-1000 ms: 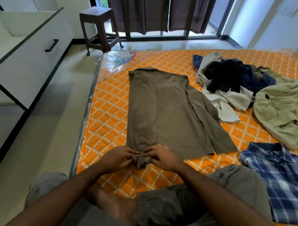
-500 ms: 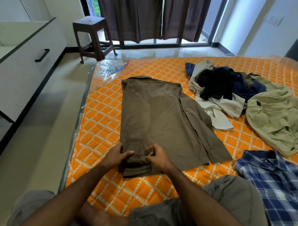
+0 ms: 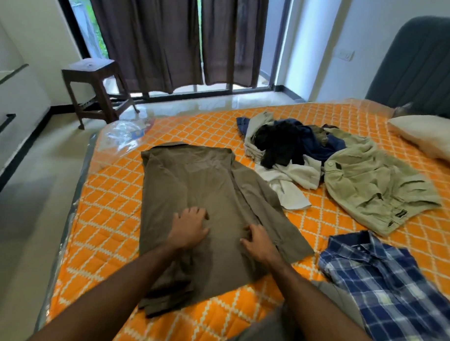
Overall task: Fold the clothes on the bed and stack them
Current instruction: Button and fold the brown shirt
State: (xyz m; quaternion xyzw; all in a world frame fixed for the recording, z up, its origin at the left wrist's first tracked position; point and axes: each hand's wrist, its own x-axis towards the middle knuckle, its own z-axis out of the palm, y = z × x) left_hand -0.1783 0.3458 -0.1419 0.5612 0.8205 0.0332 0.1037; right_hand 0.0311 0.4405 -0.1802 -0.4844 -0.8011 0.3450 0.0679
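While both hands point(image 3: 190, 227) point(image 3: 258, 241) press flat, fingers spread, brown shirt point(image 3: 192, 194) lies lengthwise — collar far.

Both forearms reach forward from the bottom edge, bare, roughly parallel, converging slightly toward the hands. Left hand point(image 3: 190, 229): palm down, fingers spread and fairly straight, pressed flat on the shirt point(image 3: 193, 184). Right hand point(image 3: 258, 241): palm down, just right of the left and a little nearer the body, fingers bent at the knuckles with tips dug into the cloth; whether it pinches a fold cannot be told. Hands apart, not touching.
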